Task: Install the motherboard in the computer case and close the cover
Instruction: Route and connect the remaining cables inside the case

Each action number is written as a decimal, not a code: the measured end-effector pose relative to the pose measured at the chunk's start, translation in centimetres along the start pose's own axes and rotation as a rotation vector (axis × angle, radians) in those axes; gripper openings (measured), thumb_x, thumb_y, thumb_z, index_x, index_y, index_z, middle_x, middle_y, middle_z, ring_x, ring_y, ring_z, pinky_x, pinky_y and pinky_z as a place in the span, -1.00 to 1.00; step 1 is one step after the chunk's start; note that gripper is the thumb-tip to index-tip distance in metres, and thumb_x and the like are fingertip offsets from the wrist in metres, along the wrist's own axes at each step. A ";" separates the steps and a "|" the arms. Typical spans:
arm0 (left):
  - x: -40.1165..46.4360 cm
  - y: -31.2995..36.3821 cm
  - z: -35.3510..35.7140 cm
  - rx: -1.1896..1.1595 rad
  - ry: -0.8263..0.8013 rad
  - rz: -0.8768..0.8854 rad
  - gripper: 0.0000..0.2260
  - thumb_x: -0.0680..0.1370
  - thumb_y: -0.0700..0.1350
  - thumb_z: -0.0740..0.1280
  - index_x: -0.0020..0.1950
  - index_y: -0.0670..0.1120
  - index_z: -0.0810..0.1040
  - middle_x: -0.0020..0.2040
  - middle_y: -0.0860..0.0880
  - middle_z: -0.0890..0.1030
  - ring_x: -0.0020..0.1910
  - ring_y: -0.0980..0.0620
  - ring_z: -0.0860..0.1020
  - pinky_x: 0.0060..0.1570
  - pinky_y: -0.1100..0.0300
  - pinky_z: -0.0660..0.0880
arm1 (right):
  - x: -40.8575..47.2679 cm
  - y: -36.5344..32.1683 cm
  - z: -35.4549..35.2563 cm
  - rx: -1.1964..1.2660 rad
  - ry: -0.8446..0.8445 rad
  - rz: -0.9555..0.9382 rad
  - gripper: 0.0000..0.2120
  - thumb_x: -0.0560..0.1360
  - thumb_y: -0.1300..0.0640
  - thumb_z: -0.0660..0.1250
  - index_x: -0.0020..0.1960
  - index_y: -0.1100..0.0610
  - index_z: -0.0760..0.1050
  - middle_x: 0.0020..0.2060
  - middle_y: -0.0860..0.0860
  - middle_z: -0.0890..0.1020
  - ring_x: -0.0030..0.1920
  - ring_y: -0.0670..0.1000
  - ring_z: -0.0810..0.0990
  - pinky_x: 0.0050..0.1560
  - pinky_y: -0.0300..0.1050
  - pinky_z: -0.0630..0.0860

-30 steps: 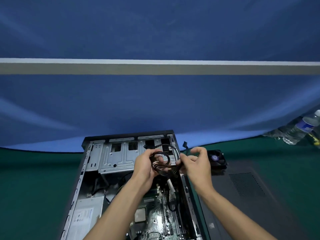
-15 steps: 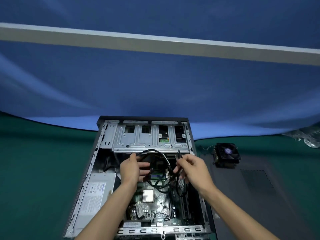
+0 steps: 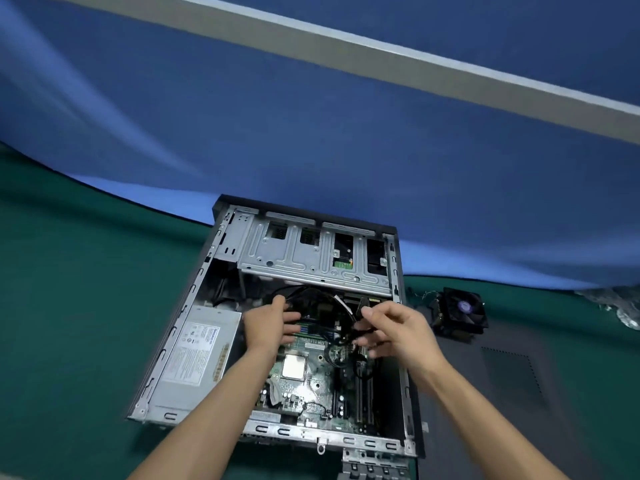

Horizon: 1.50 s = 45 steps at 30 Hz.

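Observation:
The open computer case [image 3: 194, 327] lies flat on the green table, its drive cage at the far end. The green motherboard [image 3: 311, 382] sits inside it, with a bare silver processor near its middle. Both hands hover over the board's far end. My left hand [image 3: 270, 327] has its fingers spread, touching a loop of black cables [image 3: 311, 294]. My right hand [image 3: 391, 329] pinches the black cables [image 3: 349, 336] between thumb and fingers. The dark cover panel [image 3: 502, 386] lies flat to the right of the case.
A grey power supply [image 3: 197, 355] fills the case's left side. A black cooler fan [image 3: 460, 313] stands on the table right of the case, by the cover's far edge. Crumpled clear plastic [image 3: 623, 306] lies at the far right. A blue cloth backdrop hangs behind the table.
The hands came down from above the drive cage into the case with the cable bundle. The coil has loosened and my left hand has spread out. The camera tilted down and left.

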State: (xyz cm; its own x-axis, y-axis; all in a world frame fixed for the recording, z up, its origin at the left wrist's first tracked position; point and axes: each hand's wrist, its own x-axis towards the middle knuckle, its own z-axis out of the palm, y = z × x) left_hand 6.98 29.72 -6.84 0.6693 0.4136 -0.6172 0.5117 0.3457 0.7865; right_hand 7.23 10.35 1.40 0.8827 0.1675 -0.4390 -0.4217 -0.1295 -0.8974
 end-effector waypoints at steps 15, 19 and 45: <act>-0.2 -0.4 0.8 0.026 -0.045 0.294 -0.81 0.64 -0.14 0.16 0.11 -0.26 0.42 -0.32 -0.11 0.64 -0.57 0.03 0.49 -0.60 0.23 0.41 | 1.2 0.3 1.3 -0.250 0.378 0.067 -0.81 0.56 0.17 0.32 -0.20 0.21 0.57 -0.37 0.05 0.67 -0.44 0.06 0.65 -0.38 -0.03 0.60; -0.3 -0.9 1.1 0.153 -0.088 0.276 -0.71 0.65 -0.11 0.12 0.22 -0.31 0.38 -0.43 -0.07 0.53 -0.61 0.11 0.41 -0.62 0.28 0.35 | 1.6 0.0 0.9 -0.489 0.449 0.116 -0.76 0.51 0.03 0.37 -0.30 0.07 0.60 -0.47 -0.02 0.64 -0.44 0.00 0.65 -0.25 0.00 0.63; 0.5 -1.1 0.7 0.410 -0.116 0.130 -0.82 0.62 -0.12 0.21 0.04 -0.22 0.50 -0.31 -0.07 0.61 -0.62 0.10 0.40 -0.49 0.23 0.37 | 4.2 -0.8 1.4 -0.574 0.352 0.274 -0.61 0.60 0.25 0.19 -0.37 0.32 0.53 -0.58 0.09 0.59 -0.57 0.06 0.59 -0.54 -0.17 0.52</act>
State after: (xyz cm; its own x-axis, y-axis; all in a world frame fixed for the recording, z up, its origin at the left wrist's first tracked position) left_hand 7.09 28.89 -8.00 0.7861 0.3260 -0.5251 0.5752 -0.0748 0.8146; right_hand 11.01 12.54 0.25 0.8163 -0.2559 -0.5178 -0.5470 -0.6304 -0.5508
